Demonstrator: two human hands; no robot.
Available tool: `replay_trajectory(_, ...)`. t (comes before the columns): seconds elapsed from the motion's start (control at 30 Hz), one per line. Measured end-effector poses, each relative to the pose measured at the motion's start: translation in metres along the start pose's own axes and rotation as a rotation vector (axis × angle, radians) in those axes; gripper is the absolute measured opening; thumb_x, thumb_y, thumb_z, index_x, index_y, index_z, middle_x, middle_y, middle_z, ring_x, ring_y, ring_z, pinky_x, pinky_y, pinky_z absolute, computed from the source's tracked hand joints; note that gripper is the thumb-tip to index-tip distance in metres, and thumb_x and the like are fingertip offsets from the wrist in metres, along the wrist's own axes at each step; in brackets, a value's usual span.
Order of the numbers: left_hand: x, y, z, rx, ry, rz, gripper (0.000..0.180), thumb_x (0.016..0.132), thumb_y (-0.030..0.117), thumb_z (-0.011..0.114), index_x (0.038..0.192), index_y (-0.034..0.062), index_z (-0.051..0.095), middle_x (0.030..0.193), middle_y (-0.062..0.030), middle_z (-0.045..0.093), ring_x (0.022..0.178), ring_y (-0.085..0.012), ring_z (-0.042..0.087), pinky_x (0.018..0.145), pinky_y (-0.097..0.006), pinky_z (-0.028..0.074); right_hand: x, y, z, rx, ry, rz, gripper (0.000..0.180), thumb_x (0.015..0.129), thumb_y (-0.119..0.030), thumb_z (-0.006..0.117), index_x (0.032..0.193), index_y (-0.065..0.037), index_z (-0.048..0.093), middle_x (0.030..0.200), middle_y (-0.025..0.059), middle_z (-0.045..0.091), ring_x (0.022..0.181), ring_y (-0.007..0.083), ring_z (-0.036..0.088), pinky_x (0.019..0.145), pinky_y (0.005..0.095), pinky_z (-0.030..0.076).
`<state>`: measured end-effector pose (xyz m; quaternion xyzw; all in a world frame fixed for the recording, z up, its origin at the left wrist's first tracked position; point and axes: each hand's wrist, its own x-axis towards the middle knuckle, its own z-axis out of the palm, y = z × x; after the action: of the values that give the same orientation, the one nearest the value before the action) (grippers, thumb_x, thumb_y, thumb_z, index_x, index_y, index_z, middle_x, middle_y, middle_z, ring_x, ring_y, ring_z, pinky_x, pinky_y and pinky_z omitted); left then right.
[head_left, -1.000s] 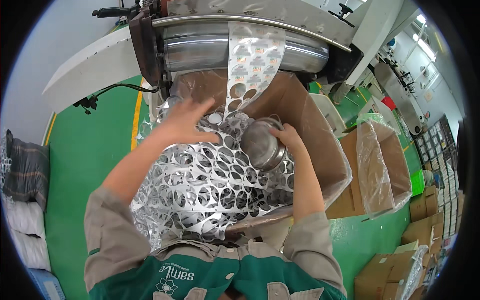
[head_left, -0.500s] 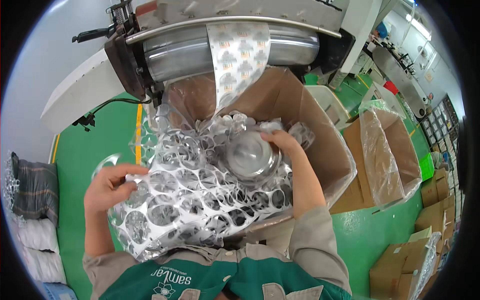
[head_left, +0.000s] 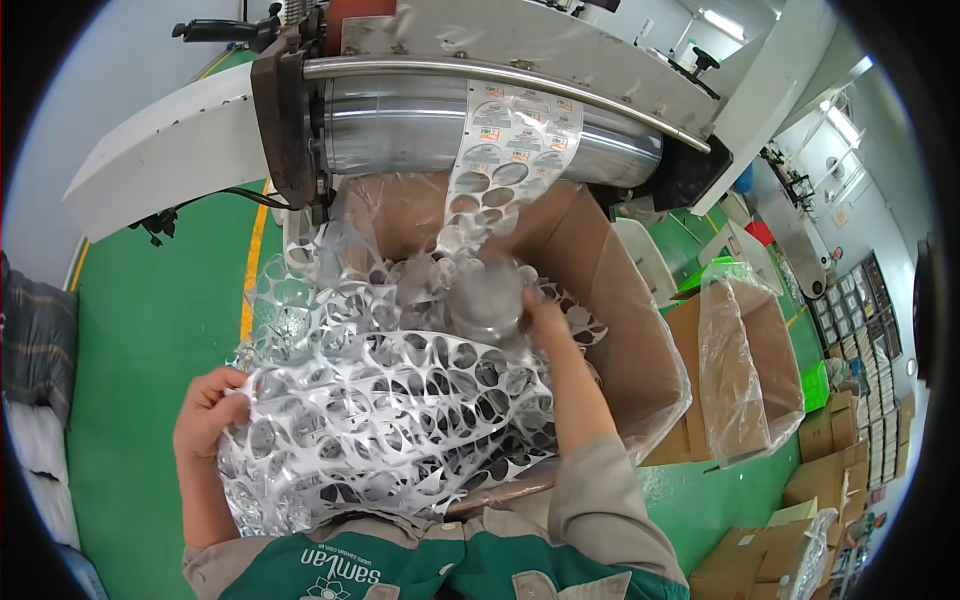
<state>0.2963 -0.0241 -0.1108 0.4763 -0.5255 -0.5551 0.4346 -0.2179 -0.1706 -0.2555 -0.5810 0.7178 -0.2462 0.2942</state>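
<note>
My left hand point(head_left: 212, 410) pinches the left edge of a silvery punched foil web point(head_left: 390, 395), full of round holes, that is heaped over the near and left side of a big carton point(head_left: 655, 340). My right hand point(head_left: 545, 318) is closed on the right rim of a shiny round bowl point(head_left: 487, 305), smeared by motion, above the heap inside the carton. Small round pieces lie behind the bowl, mostly hidden. From a steel roller point(head_left: 395, 125) above the carton hangs a printed foil strip point(head_left: 515, 140), with round holes in its lower part.
The machine's white arm point(head_left: 165, 145) reaches out at the left. Right of the carton stands a second plastic-lined carton point(head_left: 765, 370). More brown cartons point(head_left: 765, 555) are at lower right. A dark padded bundle point(head_left: 38, 345) lies at far left on the green floor point(head_left: 160, 330).
My left hand has moved down and closed on the foil's edge. The bowl has stayed in my right hand. Holes now show in the hanging strip's lower part. The whole view has shifted.
</note>
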Motion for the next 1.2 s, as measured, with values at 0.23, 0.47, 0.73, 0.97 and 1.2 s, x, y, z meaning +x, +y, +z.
replay_trajectory(0.23,-0.005,0.009,0.000,0.237,0.048,-0.032,0.020,0.075,0.005,0.056,0.095,0.0003,0.061,0.066,0.0030,0.054,0.055,-0.0013,0.043,0.050,-0.017,0.033,-0.028,-0.044,-0.035,0.054,-0.068,0.262,0.049,0.072,-0.038,0.068,0.093,0.005,0.059,0.076,0.0163,0.063,0.071,0.0266,0.060,0.062,0.0366,0.047)
replay_trajectory(0.47,-0.019,0.036,0.014,0.245,0.115,0.244,0.019,0.075,0.005,0.055,0.092,-0.0026,0.059,0.074,-0.0006,0.058,0.057,-0.0013,0.044,0.050,-0.016,0.032,-0.105,-0.145,-0.110,0.963,-0.130,-0.285,0.025,0.081,-0.018,0.063,0.099,-0.004,0.053,0.087,0.0015,0.060,0.079,0.0088,0.058,0.067,0.0233,0.047)
replay_trajectory(0.73,-0.004,0.043,0.039,0.398,-0.112,0.113,0.020,0.071,0.003,0.063,0.091,0.0010,0.061,0.084,-0.0004,0.058,0.063,-0.0033,0.047,0.055,-0.018,0.035,-0.037,0.016,-0.039,-0.387,0.042,-0.090,0.067,0.068,-0.041,0.070,0.115,0.002,0.050,0.112,0.0239,0.055,0.103,0.0370,0.053,0.088,0.0411,0.041)
replay_trajectory(0.97,-0.001,0.069,0.094,0.989,-0.036,0.666,0.027,0.062,-0.009,0.057,0.084,0.0052,0.063,0.086,-0.0067,0.057,0.073,-0.0241,0.054,0.062,-0.031,0.044,-0.101,-0.122,-0.111,0.591,-0.004,-0.201,0.038,0.080,-0.027,0.062,0.102,0.002,0.052,0.097,0.0113,0.061,0.090,0.0218,0.060,0.078,0.0350,0.048)
replay_trajectory(1.2,-0.010,0.087,0.087,1.265,-0.097,0.976,0.020,0.053,0.001,0.059,0.071,0.0086,0.063,0.084,-0.0003,0.059,0.074,-0.0231,0.050,0.060,-0.032,0.042,-0.061,-0.060,-0.025,0.145,-0.317,0.109,0.051,0.079,-0.041,0.062,0.107,0.001,0.054,0.105,0.0175,0.059,0.096,0.0247,0.057,0.080,0.0379,0.044)
